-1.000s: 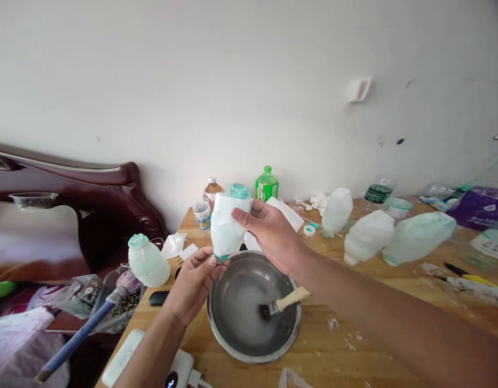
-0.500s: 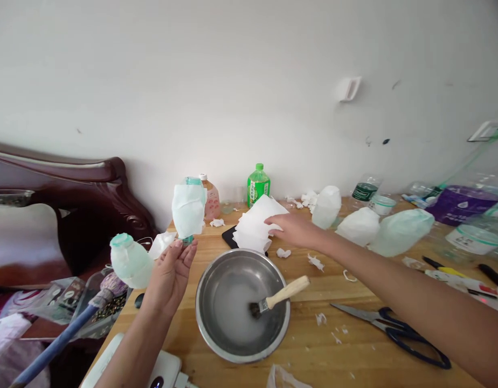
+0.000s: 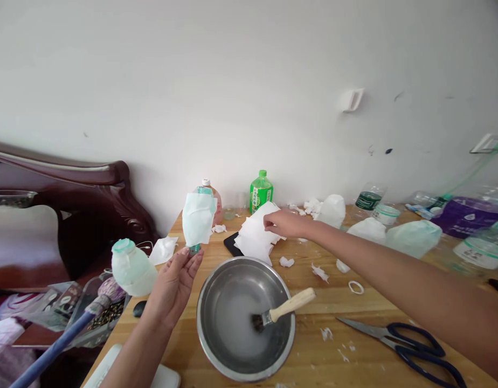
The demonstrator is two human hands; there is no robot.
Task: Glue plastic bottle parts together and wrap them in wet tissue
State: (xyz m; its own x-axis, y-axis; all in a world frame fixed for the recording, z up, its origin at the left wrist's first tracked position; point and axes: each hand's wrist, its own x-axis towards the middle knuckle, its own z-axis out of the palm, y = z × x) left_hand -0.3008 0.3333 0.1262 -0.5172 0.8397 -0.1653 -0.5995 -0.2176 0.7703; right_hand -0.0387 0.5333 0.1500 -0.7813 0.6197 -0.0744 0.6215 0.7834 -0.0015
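Note:
My left hand [image 3: 183, 272] grips the lower end of a small plastic bottle wrapped in damp white paper [image 3: 198, 218], holding it up above the table. Its greenish plastic shows at the top and bottom. My right hand [image 3: 283, 222] is closed at the right edge of a stack of white paper sheets [image 3: 253, 237], fingertips pinched on the paper. Between my arms stands a metal basin [image 3: 204, 345] of cloudy whitish liquid. A brush [image 3: 289, 307] with a wooden handle leans on its rim, bristles in the liquid.
A paper-covered bottle [image 3: 131, 267] stands at the table's left edge. Scissors [image 3: 398, 337] lie at the right front. Along the wall are a green bottle [image 3: 261, 191], more paper-covered pieces [image 3: 413, 237] and clear plastic bottles [image 3: 368, 199]. Paper scraps [image 3: 319, 272] are scattered about.
My right hand's fingers have drawn together on the paper stack. The wrapped bottle in my left hand has shifted slightly right. The whole view has moved a little.

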